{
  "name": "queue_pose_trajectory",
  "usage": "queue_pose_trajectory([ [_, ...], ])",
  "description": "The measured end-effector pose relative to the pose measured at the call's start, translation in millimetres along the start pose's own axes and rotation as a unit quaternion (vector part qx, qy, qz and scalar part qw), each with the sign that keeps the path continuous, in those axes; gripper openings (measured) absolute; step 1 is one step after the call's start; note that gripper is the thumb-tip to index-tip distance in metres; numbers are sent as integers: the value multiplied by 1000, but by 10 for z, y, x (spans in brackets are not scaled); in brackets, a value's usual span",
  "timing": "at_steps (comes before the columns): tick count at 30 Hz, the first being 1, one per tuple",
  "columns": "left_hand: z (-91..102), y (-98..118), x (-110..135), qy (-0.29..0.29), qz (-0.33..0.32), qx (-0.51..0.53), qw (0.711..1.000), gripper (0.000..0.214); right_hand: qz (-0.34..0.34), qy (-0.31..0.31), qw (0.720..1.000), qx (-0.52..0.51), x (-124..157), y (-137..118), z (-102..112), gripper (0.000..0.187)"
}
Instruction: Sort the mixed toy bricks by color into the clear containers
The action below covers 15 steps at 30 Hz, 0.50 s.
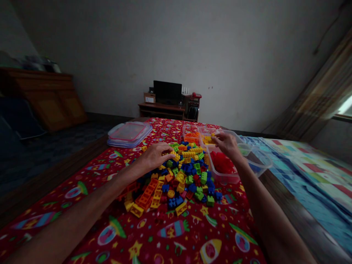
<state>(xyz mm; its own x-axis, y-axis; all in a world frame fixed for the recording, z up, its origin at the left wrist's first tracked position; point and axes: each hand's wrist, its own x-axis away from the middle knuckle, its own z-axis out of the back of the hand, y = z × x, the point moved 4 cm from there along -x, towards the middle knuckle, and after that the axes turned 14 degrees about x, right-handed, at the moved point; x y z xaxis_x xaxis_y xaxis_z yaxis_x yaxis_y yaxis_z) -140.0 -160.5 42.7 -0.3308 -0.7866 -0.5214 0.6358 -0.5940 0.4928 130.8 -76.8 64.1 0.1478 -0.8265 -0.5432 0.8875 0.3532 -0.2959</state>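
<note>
A heap of mixed toy building bricks [180, 178] lies on the red patterned cloth. My left hand [157, 155] is over the heap's left side, thumb and fingers closed round a yellow brick [176, 157]. Above a clear plastic box with yellow bricks [207, 139] is my right hand [227, 143], its fingers pinched together. Something yellow shows at those fingertips, but I cannot tell whether it is held or lies in the box. Just below my right wrist, a nearer clear box holds red bricks [221, 163]. Orange bricks [191, 137] fill another box to the left.
Stacked clear lids [130, 134] rest at the cloth's left. On the right, another clear box [257, 161] with blue inside stands near the cloth's edge, beside a bed with blue bedding [308, 176]. A monitor [167, 91] stands on a desk by the far wall.
</note>
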Motion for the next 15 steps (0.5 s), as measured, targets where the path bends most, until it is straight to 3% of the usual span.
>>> queue_pose_trajectory([
  [4, -16, 11, 5, -6, 5, 2, 1000, 24, -107, -9, 992, -71, -155, 395, -206, 34],
  [8, -49, 10, 10, -19, 8, 5, 1000, 24, -133, -7, 979, -152, -193, 533, -357, 48],
  [12, -56, 34, 12, -21, 16, 17, 999, 25, -90, 7, 988, -122, -145, 353, -206, 42],
  [15, -54, 63, 10, -21, 24, 32, 999, 26, 2, 16, 997, -80, -59, 26, -12, 33],
])
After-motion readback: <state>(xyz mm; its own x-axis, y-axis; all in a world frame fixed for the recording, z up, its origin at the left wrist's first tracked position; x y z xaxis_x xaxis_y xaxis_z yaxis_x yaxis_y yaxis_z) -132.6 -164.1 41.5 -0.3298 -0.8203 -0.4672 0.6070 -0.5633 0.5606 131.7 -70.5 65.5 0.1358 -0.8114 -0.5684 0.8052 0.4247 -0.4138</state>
